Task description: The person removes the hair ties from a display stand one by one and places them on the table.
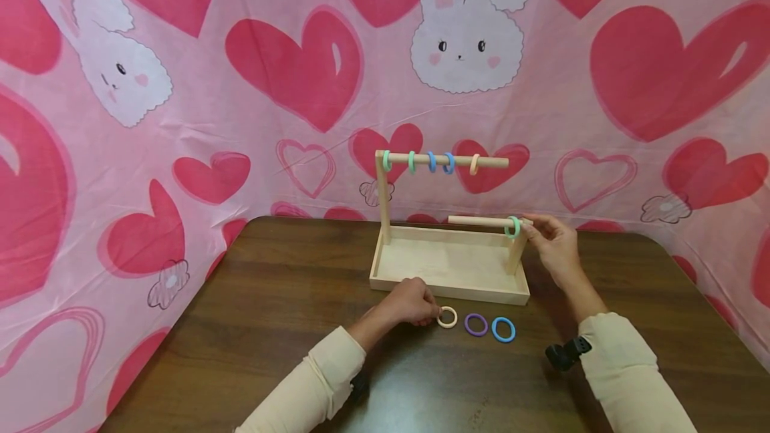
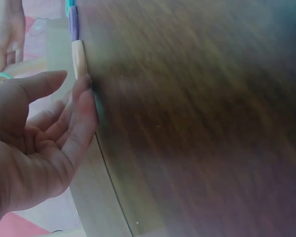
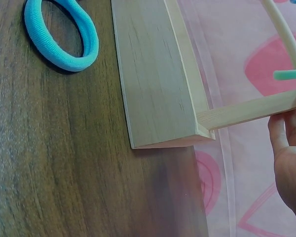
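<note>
My left hand [image 1: 412,302] is low over the table, its fingertips touching a cream hair tie [image 1: 447,327]. In the left wrist view the thumb stands apart from that cream hair tie [image 2: 78,59]. A purple hair tie [image 1: 476,334] and a blue hair tie [image 1: 503,340] lie to its right. My right hand [image 1: 558,248] grips the top of the short post of a wooden stand [image 1: 445,295]; in the right wrist view its fingers [image 3: 292,129] lie against that post, the thumb hidden. Beside it, a green hair tie [image 1: 512,236] hangs on the lower bar.
The stand's upper bar [image 1: 496,162] carries several hair ties in green, blue and peach and points right with a free end. The lower bar [image 1: 475,221] points left. Behind the brown table [image 1: 289,299] hangs a pink cloth [image 1: 271,112] with hearts and rabbits.
</note>
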The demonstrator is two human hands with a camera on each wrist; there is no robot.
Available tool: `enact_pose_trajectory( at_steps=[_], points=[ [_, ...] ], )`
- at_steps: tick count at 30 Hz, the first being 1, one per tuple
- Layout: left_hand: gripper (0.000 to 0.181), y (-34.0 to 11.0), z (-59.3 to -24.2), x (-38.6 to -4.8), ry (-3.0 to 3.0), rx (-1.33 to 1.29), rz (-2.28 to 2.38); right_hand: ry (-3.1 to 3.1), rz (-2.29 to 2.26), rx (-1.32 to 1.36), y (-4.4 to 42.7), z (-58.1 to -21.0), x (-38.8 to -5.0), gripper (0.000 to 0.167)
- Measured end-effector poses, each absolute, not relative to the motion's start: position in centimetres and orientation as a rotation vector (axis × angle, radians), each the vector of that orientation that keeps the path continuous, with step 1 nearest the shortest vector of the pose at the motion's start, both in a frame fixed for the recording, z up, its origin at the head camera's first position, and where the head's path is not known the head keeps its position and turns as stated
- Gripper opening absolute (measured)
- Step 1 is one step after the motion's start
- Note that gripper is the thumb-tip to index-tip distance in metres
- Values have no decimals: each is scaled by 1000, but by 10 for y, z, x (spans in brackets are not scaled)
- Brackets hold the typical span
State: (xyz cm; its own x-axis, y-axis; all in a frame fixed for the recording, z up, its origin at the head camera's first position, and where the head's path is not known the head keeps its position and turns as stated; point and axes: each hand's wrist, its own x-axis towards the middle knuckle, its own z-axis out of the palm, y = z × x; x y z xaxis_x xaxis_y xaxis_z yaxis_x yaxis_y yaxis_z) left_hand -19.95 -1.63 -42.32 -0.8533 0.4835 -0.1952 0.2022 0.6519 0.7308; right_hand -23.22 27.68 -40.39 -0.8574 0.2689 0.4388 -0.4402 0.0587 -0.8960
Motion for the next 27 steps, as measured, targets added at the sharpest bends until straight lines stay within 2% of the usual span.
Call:
enact_pose_trajectory(
  at_steps=[5, 13, 27],
  points=[
    [21, -14, -420, -202, 2656, 648, 930, -1846, 1849, 173, 278, -404, -233, 21],
    [13, -7, -414, -209, 2758, 806, 883, -1815, 1853, 201, 278, -404, -234, 26],
    [13, 5, -403, -213, 2744, 804, 1077, -1818, 1830, 192, 277, -406, -235, 23]
  ],
)
